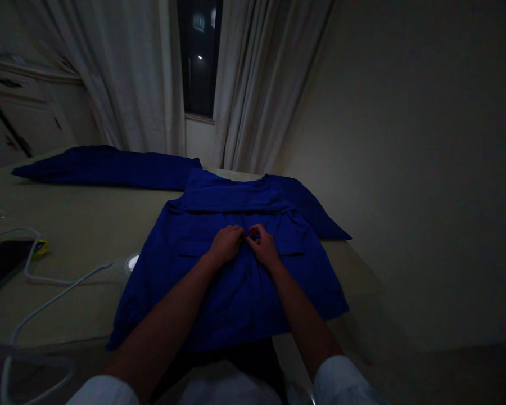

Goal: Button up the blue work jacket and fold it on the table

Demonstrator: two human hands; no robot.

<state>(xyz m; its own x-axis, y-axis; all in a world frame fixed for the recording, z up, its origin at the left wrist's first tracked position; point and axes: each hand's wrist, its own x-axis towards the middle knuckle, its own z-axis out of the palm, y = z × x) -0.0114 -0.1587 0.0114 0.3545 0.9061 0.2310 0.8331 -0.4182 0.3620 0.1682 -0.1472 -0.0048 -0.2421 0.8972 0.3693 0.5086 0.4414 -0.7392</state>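
A blue long-sleeved garment (219, 202), a jacket or shirt, lies spread front-up, its lower hem over the near table edge. One sleeve stretches far to the left, the other angles out to the right. Two chest flaps show beside the central front opening. My left hand (227, 243) is closed on the front edge of the garment, just left of the opening. Beside it, my right hand (262, 244) pinches the same edge with thumb and forefinger. The fingertips of both hands nearly meet, and any button between them is too small and dark to make out.
The garment rests on a pale table (88, 219). At the left lie a dark phone (6, 261) and a white cable (50, 280) that hangs off the near edge. A small white round object (132, 262) sits by the garment. Curtains (139, 73) and a wall stand behind.
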